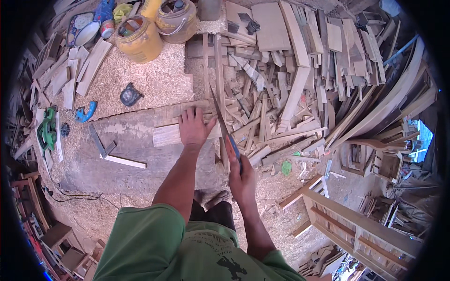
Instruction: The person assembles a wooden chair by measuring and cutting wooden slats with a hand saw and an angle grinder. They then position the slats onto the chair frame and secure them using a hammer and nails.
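My left hand lies flat with its fingers spread on a short pale wooden board, pressing it against the worn workbench. The board's right end reaches the bench's right edge. In my right hand, closed round its blue and orange handle, is a handsaw. Its narrow dark blade points away from me and crosses by the right end of the board. Whether the teeth touch the wood I cannot tell. To the left on the bench rest a try square and a thin pale strip of wood.
A black tape measure, a blue tool and a green power planer sit among shavings. Yellow buckets stand at the back. Offcuts heap right of the bench; a wooden frame lies at lower right.
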Demonstrator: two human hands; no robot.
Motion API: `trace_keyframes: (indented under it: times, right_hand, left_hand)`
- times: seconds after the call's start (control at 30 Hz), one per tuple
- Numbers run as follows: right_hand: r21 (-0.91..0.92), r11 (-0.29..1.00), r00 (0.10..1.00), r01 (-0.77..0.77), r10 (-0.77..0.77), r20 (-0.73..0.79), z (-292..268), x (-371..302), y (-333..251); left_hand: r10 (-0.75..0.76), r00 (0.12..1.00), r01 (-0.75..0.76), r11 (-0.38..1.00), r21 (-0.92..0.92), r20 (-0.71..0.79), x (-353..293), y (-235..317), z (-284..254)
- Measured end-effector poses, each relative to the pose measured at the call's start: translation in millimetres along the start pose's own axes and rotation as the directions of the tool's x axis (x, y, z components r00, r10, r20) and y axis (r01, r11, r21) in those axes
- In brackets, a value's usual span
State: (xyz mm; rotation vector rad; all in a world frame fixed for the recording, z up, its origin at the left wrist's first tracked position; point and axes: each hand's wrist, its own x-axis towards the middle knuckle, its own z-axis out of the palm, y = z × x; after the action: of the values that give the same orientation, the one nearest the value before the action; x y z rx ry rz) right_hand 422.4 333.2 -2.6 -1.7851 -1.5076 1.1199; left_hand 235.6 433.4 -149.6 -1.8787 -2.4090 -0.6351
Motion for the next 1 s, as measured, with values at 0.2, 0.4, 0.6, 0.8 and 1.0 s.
trace_keyframes:
  times: [0.2, 0.4, 0.6, 0.8, 1.0]
  right_hand:
    - [0.078, 0.989, 0.992, -0.129, 0.128, 0.01, -66.4, -117.7, -14.8]
    - [0.019, 0.999, 0.999, 0.035, -0.035, -0.022, 9.0, 23.3, 2.3]
    - [-0.09, 0.988, 0.991, -0.128, 0.13, 0.024, -35.1, -68.6, 0.8]
    - [-0.039, 0.987, 0.988, -0.156, 0.156, 0.01, -37.4, -72.1, 3.2]
    - [-0.022, 0.999, 0.998, 0.05, -0.049, 0.024, 15.7, 39.6, -5.1]
  left_hand:
    - [-0.006, 1.0, 0.006, 1.0, -0.015, 0.005, 2.4, 3.9, -0.4]
    - [0.009, 1.0, -0.009, 1.0, 0.024, -0.018, 5.6, 1.4, 3.8]
    - [0.009, 0.999, -0.009, 1.0, 0.002, -0.051, 0.2, -3.3, 2.7]
    - [-0.001, 1.0, 0.001, 1.0, 0.012, -0.014, 2.8, 5.5, 5.3]
    - [-0.011, 1.0, 0.011, 1.0, 0.026, 0.007, -6.7, 6.0, 5.8]
